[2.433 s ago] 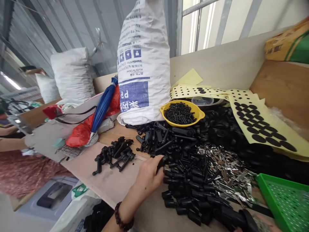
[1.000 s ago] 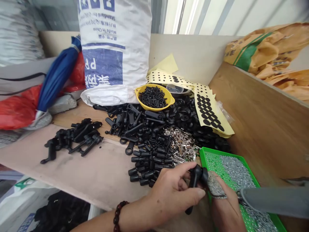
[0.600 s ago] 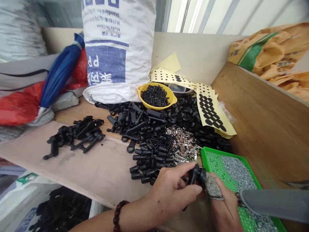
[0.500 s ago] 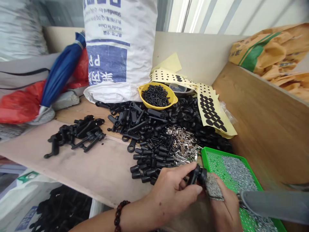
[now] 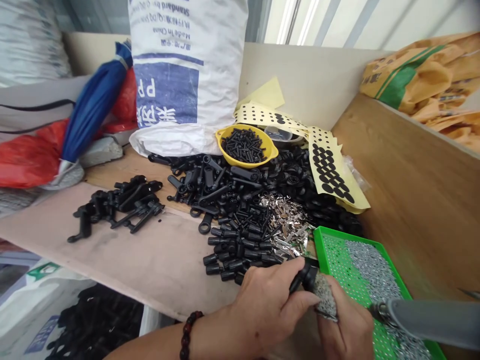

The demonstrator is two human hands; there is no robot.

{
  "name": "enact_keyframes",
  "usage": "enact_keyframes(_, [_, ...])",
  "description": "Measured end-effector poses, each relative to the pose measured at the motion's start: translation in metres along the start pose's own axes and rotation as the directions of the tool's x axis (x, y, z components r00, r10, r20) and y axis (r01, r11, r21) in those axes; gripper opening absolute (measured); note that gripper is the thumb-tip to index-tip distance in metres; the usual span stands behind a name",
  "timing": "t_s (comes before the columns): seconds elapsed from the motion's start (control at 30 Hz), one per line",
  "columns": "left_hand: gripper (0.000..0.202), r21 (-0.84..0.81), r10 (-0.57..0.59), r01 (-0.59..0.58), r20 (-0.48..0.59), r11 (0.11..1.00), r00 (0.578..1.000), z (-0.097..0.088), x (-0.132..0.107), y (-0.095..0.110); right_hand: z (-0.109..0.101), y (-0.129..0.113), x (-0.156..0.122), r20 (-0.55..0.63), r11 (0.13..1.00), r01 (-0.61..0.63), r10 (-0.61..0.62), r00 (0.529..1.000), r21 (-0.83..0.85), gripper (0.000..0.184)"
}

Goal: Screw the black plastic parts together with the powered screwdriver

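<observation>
A black plastic crank handle (image 5: 300,281) sits between my hands near the front of the table. My left hand (image 5: 268,302), with a dark bead bracelet on its wrist, is closed around it, thumb and forefinger pinching it. My right hand (image 5: 343,317) is closed at the handle's round end. A grey speckled wrap (image 5: 325,297) covers one of its fingers and presses by the black part. From the right, a grey tool (image 5: 431,320) with a metal front end reaches my right hand; its tip is hidden there. The undersides of both hands do not show.
Ahead lie piles of black handles (image 5: 210,185), black sleeves (image 5: 228,260) and metal clips (image 5: 287,220). A yellow bowl (image 5: 272,156) holds black screws. Small metal pieces fill part of a green tray (image 5: 332,250) at right. More assembled handles (image 5: 120,200) lie left. A white sack (image 5: 221,65) stands behind.
Both hands have shifted slightly with the black crank handle, which has turned and is now more covered by my left hand. The right hand has tilted a little. The camera view has shifted slightly.
</observation>
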State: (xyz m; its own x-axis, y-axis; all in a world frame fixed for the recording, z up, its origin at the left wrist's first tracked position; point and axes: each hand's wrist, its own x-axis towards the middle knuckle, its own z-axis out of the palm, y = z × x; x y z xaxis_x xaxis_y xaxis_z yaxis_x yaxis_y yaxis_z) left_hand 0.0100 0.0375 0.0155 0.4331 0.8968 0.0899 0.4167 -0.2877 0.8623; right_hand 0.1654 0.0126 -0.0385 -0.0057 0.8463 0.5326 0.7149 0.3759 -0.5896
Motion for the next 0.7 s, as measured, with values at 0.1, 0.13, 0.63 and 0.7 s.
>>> enact_keyframes(0.1, [0.023, 0.040, 0.019, -0.021, 0.039, 0.999, 0.999, -0.003, 0.000, -0.001, -0.002, -0.002, 0.003, 0.006, 0.979, 0.197, -0.197, 0.980, -0.057, 0.021])
enact_keyframes(0.13, [0.024, 0.053, 0.049, -0.051, 0.034, 0.997, 0.998, -0.003, -0.001, -0.002, -0.004, -0.002, 0.005, 0.022, 0.970, 0.239, -0.239, 0.971, -0.039, 0.018])
enact_keyframes(0.63, [0.031, -0.236, 0.098, -0.083, 0.053, 0.968, 0.994, -0.011, -0.011, -0.015, -0.022, 0.002, 0.005, 0.321, 0.937, -0.070, -0.046, 0.946, 0.341, 0.025])
enact_keyframes(0.7, [0.031, -0.326, 0.043, 0.003, 0.133, 0.945, 0.990, -0.007, -0.012, -0.012, -0.022, -0.004, 0.004, 0.318, 0.925, -0.048, -0.080, 0.945, 0.377, 0.027])
